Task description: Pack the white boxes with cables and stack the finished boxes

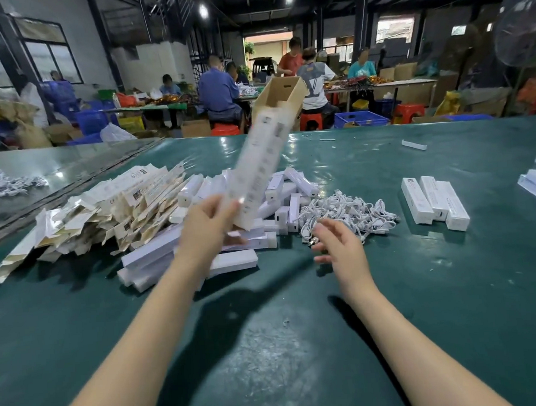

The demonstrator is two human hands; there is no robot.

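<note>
In the left hand (206, 226), white box (257, 169) slants up-right.

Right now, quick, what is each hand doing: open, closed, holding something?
Left hand: grips a long white box, raised and blurred.
Right hand: open, empty, by the cable pile.
</note>
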